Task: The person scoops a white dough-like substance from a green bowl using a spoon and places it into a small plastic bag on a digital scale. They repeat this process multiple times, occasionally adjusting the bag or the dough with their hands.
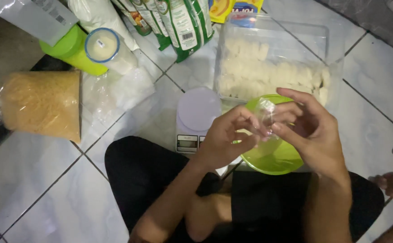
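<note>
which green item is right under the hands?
The flat lime-green lid, below both hands; the green tub lies far left and the green packets lean at the top.

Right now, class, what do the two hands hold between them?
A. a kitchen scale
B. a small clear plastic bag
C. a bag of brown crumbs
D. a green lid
B: both hands, left and right, pinch a small clear plastic bag above the green bowl; the scale sits on the floor beyond them, untouched.
</note>
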